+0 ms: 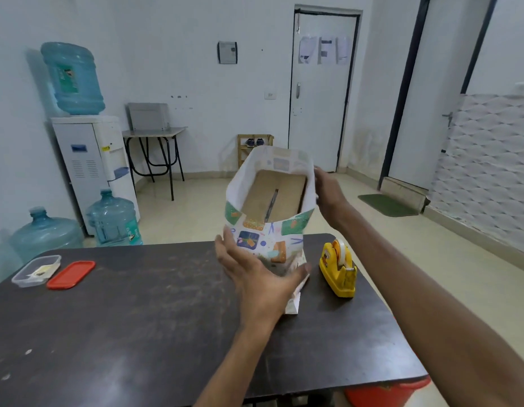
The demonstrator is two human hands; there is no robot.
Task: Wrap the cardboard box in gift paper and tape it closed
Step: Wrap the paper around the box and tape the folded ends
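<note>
Gift paper, white with green, orange and blue printed patches, sleeves the cardboard box, which stands on end on the dark table. The paper's upper end stands open as a tube, its plain white inner side showing, and the box's brown face with a dark centre seam sits exposed inside. The left hand lies flat against the near side, fingers spread. The right hand touches the tube's right edge, fingers loosely extended. A yellow tape dispenser stands just beside the box, on its right.
</note>
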